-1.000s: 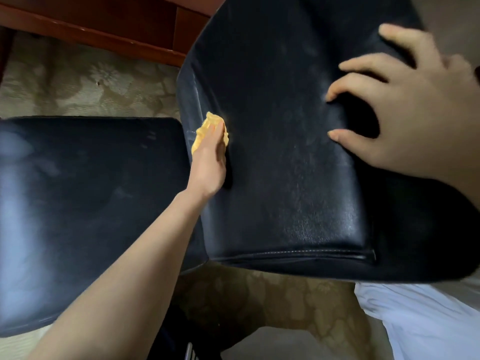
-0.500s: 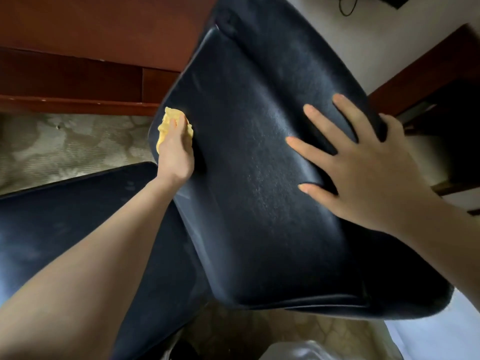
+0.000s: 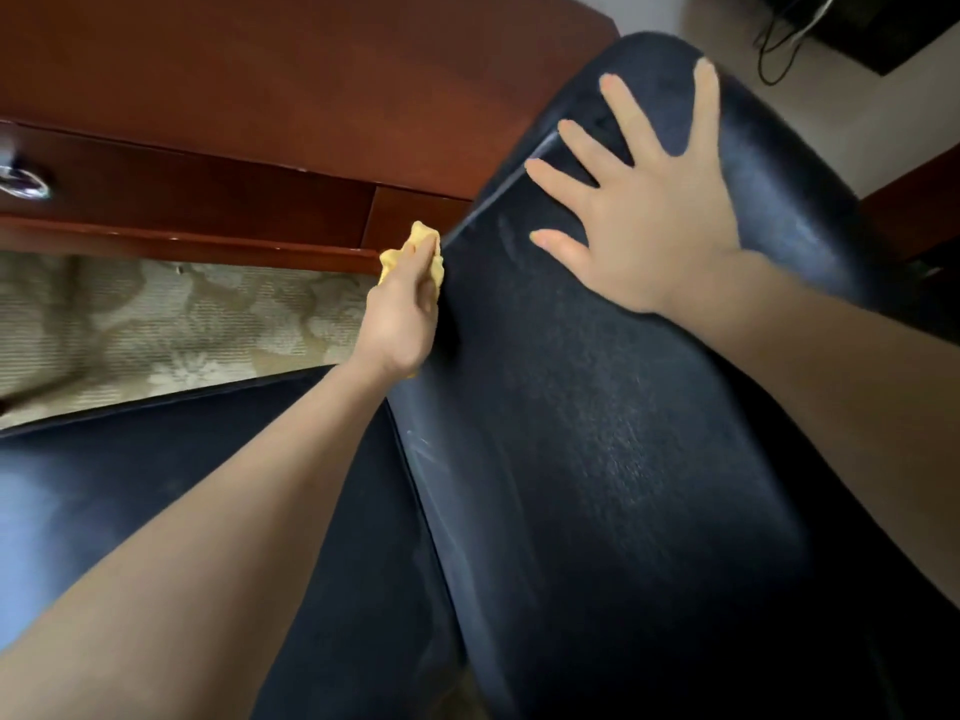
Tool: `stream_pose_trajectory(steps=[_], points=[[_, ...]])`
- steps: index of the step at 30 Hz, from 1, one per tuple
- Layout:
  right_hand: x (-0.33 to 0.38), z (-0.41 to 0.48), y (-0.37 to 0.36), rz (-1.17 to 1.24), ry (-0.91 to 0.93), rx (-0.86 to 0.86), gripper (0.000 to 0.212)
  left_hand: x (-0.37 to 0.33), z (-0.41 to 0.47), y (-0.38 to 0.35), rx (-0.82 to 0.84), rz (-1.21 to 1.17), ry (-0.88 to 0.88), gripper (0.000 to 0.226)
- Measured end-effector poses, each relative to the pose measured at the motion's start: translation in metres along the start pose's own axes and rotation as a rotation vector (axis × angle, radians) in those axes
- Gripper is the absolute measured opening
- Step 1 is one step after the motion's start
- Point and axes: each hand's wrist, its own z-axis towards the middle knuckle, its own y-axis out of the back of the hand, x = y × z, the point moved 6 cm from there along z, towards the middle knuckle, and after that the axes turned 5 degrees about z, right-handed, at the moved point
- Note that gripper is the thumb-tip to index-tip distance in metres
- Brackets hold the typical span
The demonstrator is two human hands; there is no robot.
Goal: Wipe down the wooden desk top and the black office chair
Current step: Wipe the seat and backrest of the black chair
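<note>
The black office chair's backrest (image 3: 597, 433) fills the middle and right of the view, its leather dusty with faint streaks. My left hand (image 3: 402, 319) is shut on a yellow cloth (image 3: 410, 252) and presses it against the backrest's left edge. My right hand (image 3: 639, 215) lies flat near the top of the backrest, fingers spread, holding nothing. The chair seat (image 3: 156, 501) shows at lower left. The wooden desk top (image 3: 285, 65) spans the upper left.
A desk drawer front with a metal handle (image 3: 21, 181) sits at far left under the desk top. Patterned beige carpet (image 3: 156, 324) lies below the desk. A dark device with cables (image 3: 857, 28) is at the top right, with more dark wooden furniture (image 3: 914, 200) at the right edge.
My left hand has slid the cloth up along the backrest's left edge. My right hand has moved higher up the backrest. The view has tilted up, showing more of the desk.
</note>
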Motion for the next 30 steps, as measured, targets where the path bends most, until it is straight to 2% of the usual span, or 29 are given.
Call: stream_pose_trajectory(steps=[3,7,16,21,26,30], points=[[0.007,0.004,-0.009,-0.030,0.035,-0.004,0.065,0.000,-0.015,-0.008,-0.031,-0.016,-0.051,0.049],[0.012,0.005,-0.013,-0.027,0.121,0.002,0.067,0.017,-0.047,-0.030,-0.090,-0.123,0.069,0.054],[0.015,0.007,-0.017,-0.015,0.157,-0.027,0.070,0.033,-0.138,-0.077,-0.061,-0.231,0.156,0.057],[0.019,0.006,-0.016,0.057,0.224,-0.050,0.062,0.015,-0.180,-0.086,-0.013,-0.291,0.111,0.073],[0.019,0.008,-0.017,0.133,0.234,-0.048,0.062,-0.005,-0.166,-0.080,-0.014,-0.281,0.134,0.068],[0.018,0.008,-0.015,0.181,0.218,-0.063,0.066,-0.050,-0.131,-0.062,-0.029,-0.266,-0.021,0.063]])
